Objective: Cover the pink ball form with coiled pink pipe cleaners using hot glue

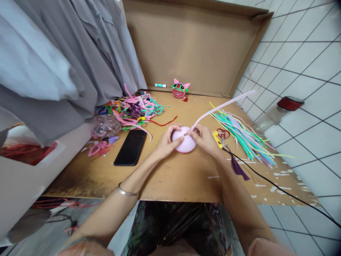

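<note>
Between my hands sits a round, pale lilac coil of wound pipe cleaner, with a small hole near its middle and a pink rim below. My left hand holds it from the left, thumb across its top. At the coil's right side, my right hand pinches a lilac pipe cleaner, whose long free end sticks out to the upper right. The yellow handle of a glue gun and red-handled scissors lie just right of my right hand.
A black phone lies left, below a heap of coloured pipe cleaners. Straight pipe cleaners, a purple tassel and a black cord lie right. Behind stand a lion-like head ornament, glue stick and cardboard wall.
</note>
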Demonstrator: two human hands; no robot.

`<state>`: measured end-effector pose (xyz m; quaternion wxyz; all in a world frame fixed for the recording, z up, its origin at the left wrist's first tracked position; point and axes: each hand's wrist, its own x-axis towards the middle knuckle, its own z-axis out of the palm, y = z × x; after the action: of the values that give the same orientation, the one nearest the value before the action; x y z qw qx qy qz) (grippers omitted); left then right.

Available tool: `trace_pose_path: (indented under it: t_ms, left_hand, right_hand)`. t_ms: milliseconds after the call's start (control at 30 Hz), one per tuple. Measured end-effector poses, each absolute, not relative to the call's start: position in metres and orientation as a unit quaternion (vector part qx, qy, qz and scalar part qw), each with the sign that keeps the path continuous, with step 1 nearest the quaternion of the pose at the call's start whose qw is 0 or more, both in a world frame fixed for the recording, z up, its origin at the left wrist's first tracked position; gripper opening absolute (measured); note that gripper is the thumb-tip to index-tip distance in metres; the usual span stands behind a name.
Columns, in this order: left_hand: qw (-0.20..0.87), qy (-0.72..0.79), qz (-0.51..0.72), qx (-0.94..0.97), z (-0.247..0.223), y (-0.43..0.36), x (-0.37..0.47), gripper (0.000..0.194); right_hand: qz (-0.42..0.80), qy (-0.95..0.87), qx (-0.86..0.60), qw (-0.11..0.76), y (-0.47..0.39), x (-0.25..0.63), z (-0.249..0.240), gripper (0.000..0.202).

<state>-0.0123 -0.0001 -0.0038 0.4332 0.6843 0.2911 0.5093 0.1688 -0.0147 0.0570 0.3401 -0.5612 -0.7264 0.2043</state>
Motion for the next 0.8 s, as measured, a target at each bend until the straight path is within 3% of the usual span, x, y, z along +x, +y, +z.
trace_pose_path:
  t_ms: [300,600,800]
  left_hand:
    - [0.294,0.357,0.506,0.728,0.001,-0.001,-0.012,0.025]
    - [0.384,0.319,0.524,0.691,-0.003,0.002,-0.013,0.035]
    - [0.322,0.342,0.531,0.705,-0.003,0.001,-0.01,0.027]
  right_hand:
    - [0.21,-0.726,-0.552,0.351,-0.013,0.171,0.056,0.015]
    - [0.216,-0.725,-0.551,0.352,-0.008,0.175,0.047,0.022]
    - [0.196,-0.719,-0.567,0.351,-0.011,0.172,0.049,0.019]
